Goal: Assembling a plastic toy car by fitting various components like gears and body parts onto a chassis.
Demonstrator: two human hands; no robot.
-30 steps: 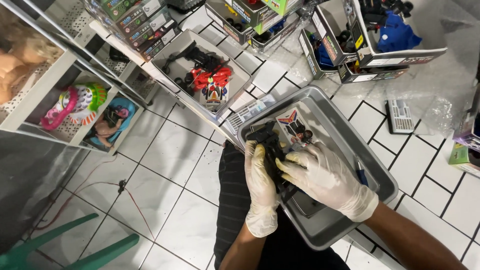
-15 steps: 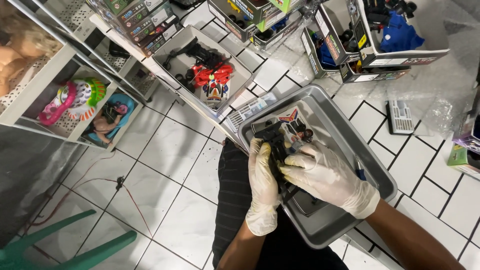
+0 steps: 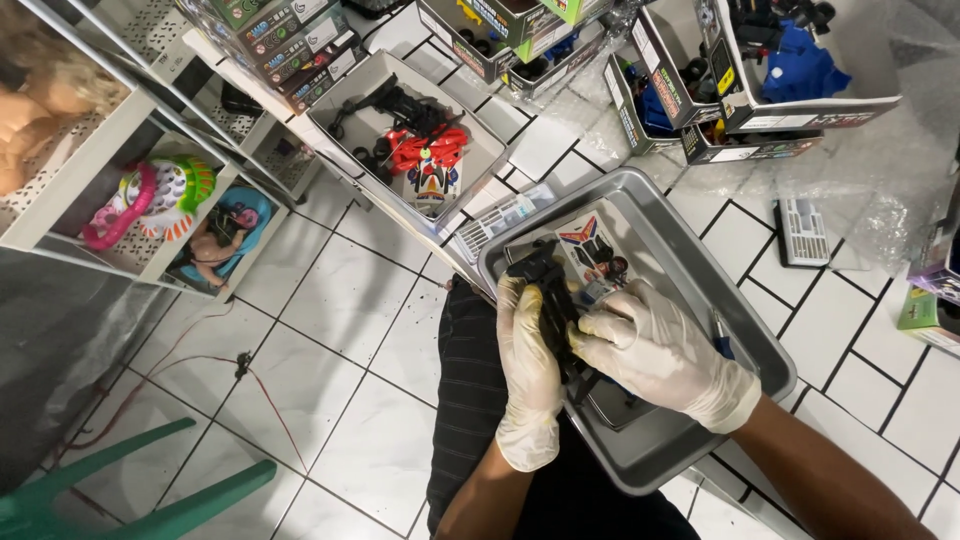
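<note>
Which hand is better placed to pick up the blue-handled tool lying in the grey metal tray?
Probably the right hand: the blue-handled tool lies just beside it in the grey metal tray, while the left hand grips the black toy farther away.

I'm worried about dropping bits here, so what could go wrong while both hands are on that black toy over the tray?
The grey tray seems to rest on the lap; it may tip. The black toy, gripped by the left hand and right hand, could slip in gloves. Small parts might roll onto the white tiled floor.
</note>
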